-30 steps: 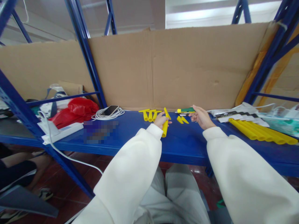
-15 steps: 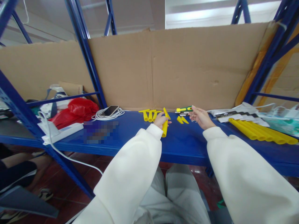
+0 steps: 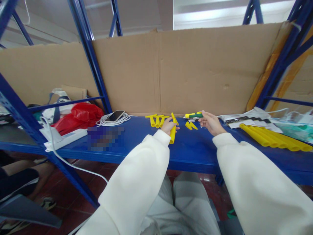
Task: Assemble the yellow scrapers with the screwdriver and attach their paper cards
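My left hand (image 3: 167, 126) is closed around a yellow tube (image 3: 172, 136), which points toward me at a slight tilt. A thin yellow fin-shaped piece (image 3: 174, 118) stands at the tube's far end, by my fingertips. Bent fingers of my right hand (image 3: 209, 122) meet the right end of a screwdriver (image 3: 194, 115) with a yellow and green handle. The fingertips' exact grip is partly hidden. Two loose yellow fin pieces (image 3: 190, 125) lie between my hands. Left of my left hand rest several yellow tubes with flat tops (image 3: 157, 121).
A row of long yellow tubes (image 3: 275, 138) lies on the right, before white packets (image 3: 251, 122). On the left are a phone (image 3: 115, 116) on a coiled white cable (image 3: 104, 121), a power strip (image 3: 70, 138) and a red bag (image 3: 79, 118). Cardboard (image 3: 207, 71) closes off the back.
The screwdriver handle has turned and shifted slightly right, showing more plain green by my right fingers. My left hand and its tube stay in place.
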